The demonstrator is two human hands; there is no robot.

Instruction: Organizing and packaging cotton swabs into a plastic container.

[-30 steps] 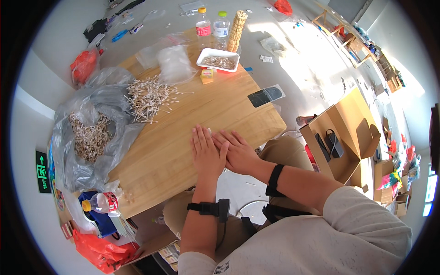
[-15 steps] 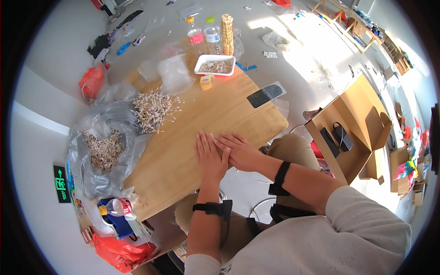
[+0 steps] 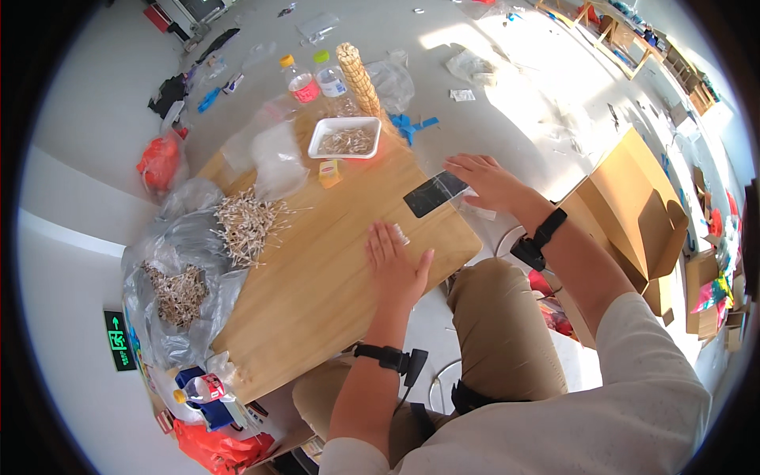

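Observation:
My left hand [image 3: 396,267] lies palm down on the wooden table [image 3: 317,293], fingers stretched out. Beside its fingertips is a small white bundle [image 3: 402,235], probably cotton swabs, partly hidden. Over the table's right edge, my right hand [image 3: 492,184] is open with its fingers extended. Its fingertips are at a clear plastic sleeve with a dark panel [image 3: 434,195]; whether they touch it I cannot tell. A loose heap of cotton swabs [image 3: 247,226] lies left of my hands. More swabs [image 3: 180,294] fill a grey plastic bag [image 3: 229,297] at the table's left edge.
Toward the back stand a white tray [image 3: 346,154] of swabs, a small yellow box [image 3: 330,172], clear plastic bags [image 3: 279,162], two bottles [image 3: 332,83] and a woven tan column [image 3: 359,79]. An open cardboard box [image 3: 625,206] is on the right. Another bottle [image 3: 202,388] lies lower left.
My hands, together on the table before, are now apart. The right one has moved right and away to the plastic sleeve; the left stays flat on the table. The view has shifted slightly.

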